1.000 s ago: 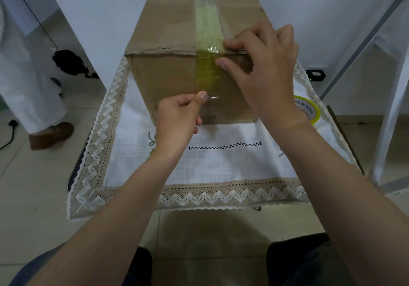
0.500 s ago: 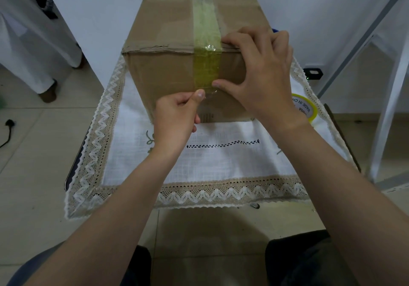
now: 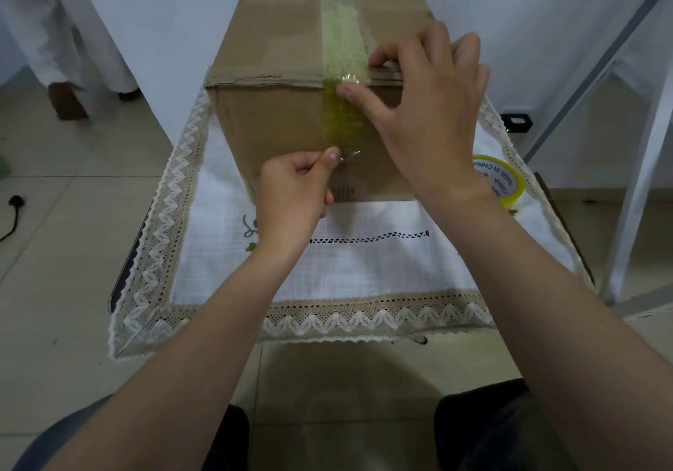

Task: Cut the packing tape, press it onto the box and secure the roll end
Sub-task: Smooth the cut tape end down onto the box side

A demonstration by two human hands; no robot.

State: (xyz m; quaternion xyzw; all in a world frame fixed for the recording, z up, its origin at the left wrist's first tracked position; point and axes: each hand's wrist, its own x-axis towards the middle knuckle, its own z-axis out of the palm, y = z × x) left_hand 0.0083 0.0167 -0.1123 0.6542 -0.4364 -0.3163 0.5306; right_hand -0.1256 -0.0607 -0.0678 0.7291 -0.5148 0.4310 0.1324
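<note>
Left hand (image 3: 291,186) fingers pinched on tape strip (image 3: 342,120) end, right hand (image 3: 426,106) fingers spread, thumb pressing tape at box (image 3: 276,120) edge, tape roll (image 3: 500,179) at 3 o'clock

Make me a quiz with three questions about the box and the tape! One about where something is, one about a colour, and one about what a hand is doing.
1. Where is the tape roll?
A. on top of the cardboard box
B. on the lace-edged cloth, right of the box
C. on the floor

2. What colour is the tape strip on the cardboard box?
A. yellowish-green
B. red
C. black

3. What is the left hand doing?
A. lying flat on the cloth
B. lifting the roll
C. pinching the strip's lower end

Answers:
1 B: the roll sits on the lace-edged cloth, partly behind the right hand's wrist.
2 A: the strip running over the box edge looks yellowish-green.
3 C: thumb and finger meet at the strip's bottom end on the box front.
</note>
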